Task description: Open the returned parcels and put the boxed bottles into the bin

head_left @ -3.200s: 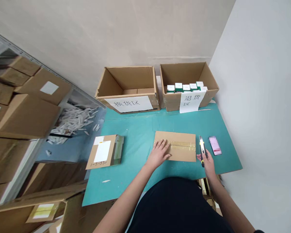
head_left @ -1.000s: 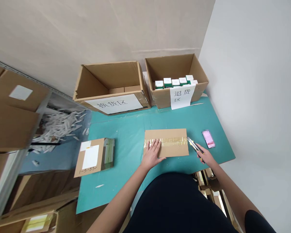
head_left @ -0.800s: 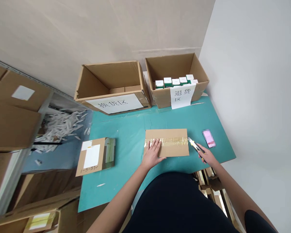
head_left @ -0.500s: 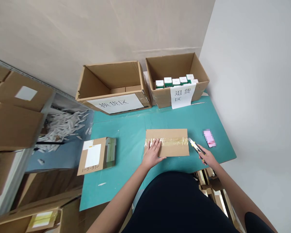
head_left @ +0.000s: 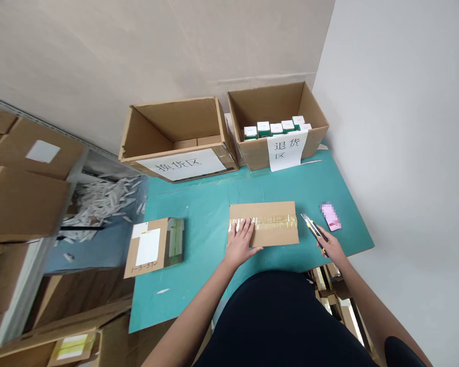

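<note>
- left hand (head_left: pixel 241 243) open and flat, fingers spread on the left end of the taped parcel (head_left: pixel 271 230); parcel lies flat near the front edge of the teal counter (head_left: pixel 210 204), 1 strip of clear tape along its length
- right hand (head_left: pixel 331 248) closed round the utility knife (head_left: pixel 312 227), just right of the parcel; tip points at the parcel's right end without touching it; rear of handle hidden in the fist; blade too small to judge
- pink item (head_left: pixel 331 216) beyond the knife is blurred; cannot tell what it is
- 2 open boxes at the back; right box (head_left: pixel 313 109) holds green-and-white cartons (head_left: pixel 275 127), lower rows hidden behind its paper label
- labelled parcel (head_left: pixel 153 247) at the counter's left edge; handwriting hard to read
- dark torso covers the counter's front edge
</note>
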